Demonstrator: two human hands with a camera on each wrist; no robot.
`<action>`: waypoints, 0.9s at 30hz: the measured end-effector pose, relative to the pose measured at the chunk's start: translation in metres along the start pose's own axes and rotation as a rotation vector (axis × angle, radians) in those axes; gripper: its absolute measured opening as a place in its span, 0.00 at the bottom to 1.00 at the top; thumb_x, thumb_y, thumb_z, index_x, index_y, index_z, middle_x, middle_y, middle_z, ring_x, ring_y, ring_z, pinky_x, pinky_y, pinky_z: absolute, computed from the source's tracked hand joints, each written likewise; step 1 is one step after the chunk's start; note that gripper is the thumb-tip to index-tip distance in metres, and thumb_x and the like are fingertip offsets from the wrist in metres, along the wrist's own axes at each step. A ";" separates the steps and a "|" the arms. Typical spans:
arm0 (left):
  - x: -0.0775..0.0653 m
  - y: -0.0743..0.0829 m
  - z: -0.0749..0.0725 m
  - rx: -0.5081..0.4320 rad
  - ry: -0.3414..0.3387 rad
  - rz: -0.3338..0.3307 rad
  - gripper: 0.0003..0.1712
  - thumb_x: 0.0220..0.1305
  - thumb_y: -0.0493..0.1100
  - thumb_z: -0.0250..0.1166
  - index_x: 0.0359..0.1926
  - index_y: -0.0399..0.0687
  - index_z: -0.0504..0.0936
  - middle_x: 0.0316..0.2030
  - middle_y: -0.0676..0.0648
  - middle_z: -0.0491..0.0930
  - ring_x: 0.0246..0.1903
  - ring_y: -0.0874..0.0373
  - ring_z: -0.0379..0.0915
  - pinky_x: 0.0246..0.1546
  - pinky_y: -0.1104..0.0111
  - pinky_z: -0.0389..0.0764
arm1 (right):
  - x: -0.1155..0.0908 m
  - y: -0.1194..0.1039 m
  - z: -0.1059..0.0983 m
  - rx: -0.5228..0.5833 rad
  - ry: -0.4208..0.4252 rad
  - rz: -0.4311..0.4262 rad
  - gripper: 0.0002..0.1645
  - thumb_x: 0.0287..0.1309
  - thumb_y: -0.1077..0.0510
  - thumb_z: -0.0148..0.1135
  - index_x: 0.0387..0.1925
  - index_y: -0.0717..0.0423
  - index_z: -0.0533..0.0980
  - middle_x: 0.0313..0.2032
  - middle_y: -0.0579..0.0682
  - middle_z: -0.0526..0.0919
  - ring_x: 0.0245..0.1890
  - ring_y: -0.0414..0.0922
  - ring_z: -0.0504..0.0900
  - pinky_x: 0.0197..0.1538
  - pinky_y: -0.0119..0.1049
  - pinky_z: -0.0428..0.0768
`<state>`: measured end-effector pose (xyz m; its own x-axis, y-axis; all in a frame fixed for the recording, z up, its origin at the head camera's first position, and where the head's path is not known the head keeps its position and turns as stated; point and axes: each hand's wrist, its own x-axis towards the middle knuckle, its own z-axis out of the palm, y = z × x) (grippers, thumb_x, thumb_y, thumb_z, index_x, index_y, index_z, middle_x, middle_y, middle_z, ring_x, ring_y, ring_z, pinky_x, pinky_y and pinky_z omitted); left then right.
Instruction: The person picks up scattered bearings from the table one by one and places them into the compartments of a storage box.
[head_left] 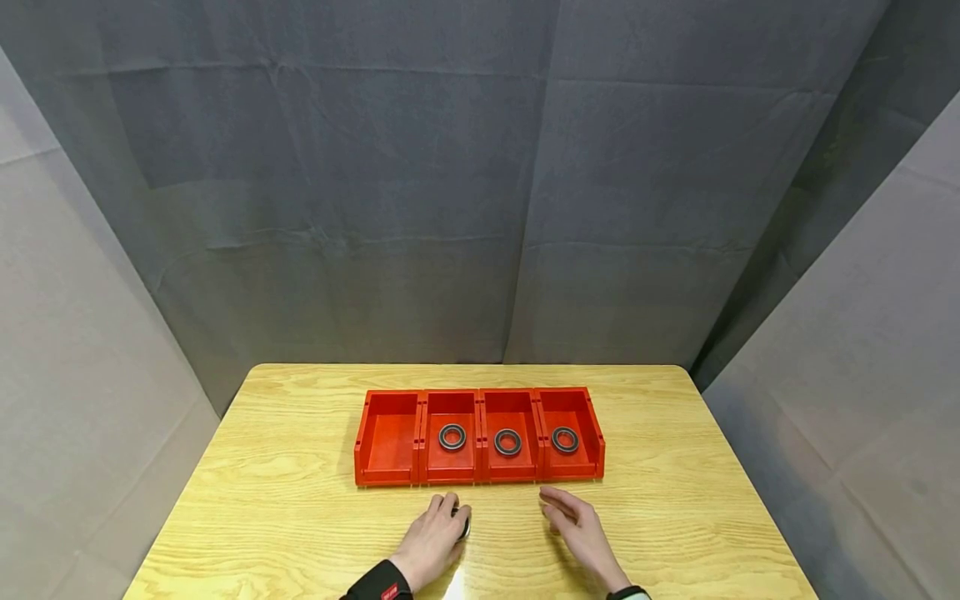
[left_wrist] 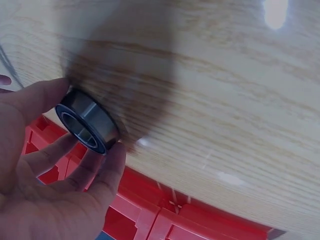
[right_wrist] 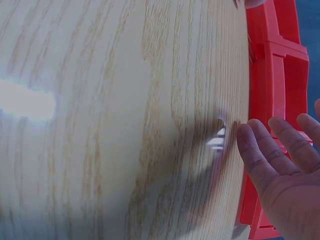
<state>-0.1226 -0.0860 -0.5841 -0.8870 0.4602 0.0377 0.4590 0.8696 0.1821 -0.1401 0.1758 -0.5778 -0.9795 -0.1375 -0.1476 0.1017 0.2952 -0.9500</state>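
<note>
Between thumb and fingertips my left hand (head_left: pixel 431 540) pinches a ball bearing (left_wrist: pixel 87 120), a thick ring with a shiny metal outer band and dark faces. In the head view the hand mostly covers this bearing, and only its edge shows at the fingers. My right hand (head_left: pixel 581 533) holds nothing; its fingers are spread loosely over the table in front of the rightmost bin. Three more bearings lie flat in the red bins (head_left: pixel 388 477): one bearing (head_left: pixel 452 437) in the second bin from the left, another (head_left: pixel 507 442) in the third, and one (head_left: pixel 565 440) in the rightmost.
The red bins stand joined in a row on the wooden table (head_left: pixel 660 450), their low fronts facing me. Grey cloth (head_left: pixel 375 208) hangs behind the table, with lighter cloth panels on both sides. Light glares off the tabletop near my left hand.
</note>
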 end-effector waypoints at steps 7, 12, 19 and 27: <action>0.000 0.000 0.000 0.023 0.009 -0.008 0.19 0.58 0.45 0.75 0.49 0.48 0.81 0.40 0.46 0.74 0.37 0.51 0.70 0.27 0.69 0.79 | -0.001 -0.002 0.001 0.012 -0.005 -0.003 0.23 0.71 0.64 0.55 0.62 0.74 0.72 0.60 0.71 0.79 0.57 0.61 0.83 0.45 0.37 0.87; -0.001 0.000 0.000 0.032 0.033 -0.006 0.18 0.57 0.45 0.75 0.47 0.48 0.81 0.39 0.46 0.73 0.37 0.52 0.69 0.25 0.69 0.79 | 0.000 -0.002 0.003 0.016 -0.004 0.000 0.23 0.70 0.64 0.55 0.62 0.73 0.72 0.60 0.70 0.79 0.58 0.61 0.82 0.46 0.38 0.87; -0.004 -0.001 -0.001 0.036 0.056 -0.005 0.18 0.56 0.45 0.75 0.47 0.48 0.81 0.37 0.47 0.73 0.36 0.54 0.68 0.25 0.70 0.78 | 0.001 -0.002 0.004 0.011 -0.004 0.006 0.23 0.71 0.64 0.55 0.63 0.73 0.72 0.60 0.70 0.79 0.58 0.61 0.82 0.46 0.39 0.87; -0.009 -0.007 -0.003 0.034 0.113 -0.015 0.17 0.58 0.44 0.74 0.47 0.47 0.81 0.38 0.46 0.74 0.37 0.53 0.68 0.25 0.71 0.78 | 0.000 -0.002 0.006 0.017 -0.004 0.005 0.24 0.70 0.64 0.56 0.63 0.73 0.72 0.60 0.70 0.79 0.59 0.61 0.82 0.46 0.38 0.87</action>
<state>-0.1177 -0.0968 -0.5823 -0.8931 0.4253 0.1463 0.4450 0.8828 0.1504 -0.1395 0.1695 -0.5772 -0.9783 -0.1398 -0.1532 0.1094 0.2794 -0.9539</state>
